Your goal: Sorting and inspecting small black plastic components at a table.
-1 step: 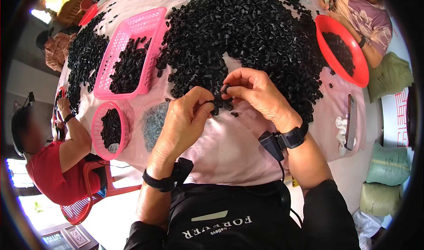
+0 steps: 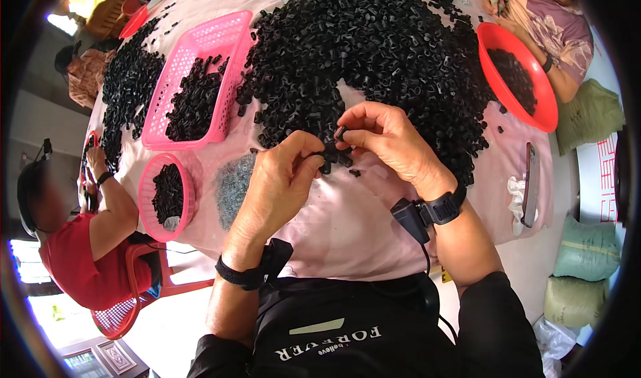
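Note:
A big heap of small black plastic pieces (image 2: 374, 51) covers the table before me. At its near edge my right hand (image 2: 394, 141) pinches one small black plastic piece (image 2: 341, 134) between thumb and fingers. To the left of it, a little nearer to me, my left hand (image 2: 284, 174) is closed in a pinch. Something dark shows at its fingertips, too small and covered to name. The two hands are apart. Beside my left hand lies a flat patch of tiny greyish, clear-looking bits (image 2: 232, 190).
Left of the heap stand a pink rectangular basket (image 2: 230, 77) and a round pink basket (image 2: 189, 194), both with black pieces. A red basin (image 2: 544, 114) and a phone-like slab (image 2: 531, 184) lie at the right. Co-workers sit left and right; sacks (image 2: 586, 248) stand at far right.

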The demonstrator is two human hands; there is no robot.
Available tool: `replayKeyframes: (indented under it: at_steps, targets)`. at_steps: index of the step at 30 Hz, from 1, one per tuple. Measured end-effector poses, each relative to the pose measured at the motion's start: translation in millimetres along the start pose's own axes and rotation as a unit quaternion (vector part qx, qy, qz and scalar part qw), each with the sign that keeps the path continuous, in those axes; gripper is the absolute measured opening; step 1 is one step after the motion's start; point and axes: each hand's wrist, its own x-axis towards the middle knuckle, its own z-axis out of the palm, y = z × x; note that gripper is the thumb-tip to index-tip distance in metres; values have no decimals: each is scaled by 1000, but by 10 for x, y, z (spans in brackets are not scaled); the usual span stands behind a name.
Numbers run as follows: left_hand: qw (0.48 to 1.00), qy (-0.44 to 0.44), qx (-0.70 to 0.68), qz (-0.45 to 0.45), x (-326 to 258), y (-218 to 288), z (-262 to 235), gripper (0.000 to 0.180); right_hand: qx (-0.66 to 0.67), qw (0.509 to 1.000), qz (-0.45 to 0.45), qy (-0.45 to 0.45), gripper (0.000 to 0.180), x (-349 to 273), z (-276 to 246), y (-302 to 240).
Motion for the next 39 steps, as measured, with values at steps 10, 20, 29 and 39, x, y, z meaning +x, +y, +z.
replayKeyframes:
  at_steps: [10, 20, 29, 39]
  targets:
    - [999, -7, 25, -20, -24, 39, -3, 17, 23, 999, 21, -38, 15, 12, -10, 21]
    - [998, 36, 37, 32, -38, 149, 73, 32, 2, 999, 4, -38, 16, 7, -1, 37]
    - [991, 53, 69, 104, -22, 104, 183, 30, 12, 1000, -16, -5, 16, 46, 11, 83]
    - [984, -21, 139, 110, -67, 74, 177, 13, -2, 994, -102, 50, 20, 104, -35, 194]
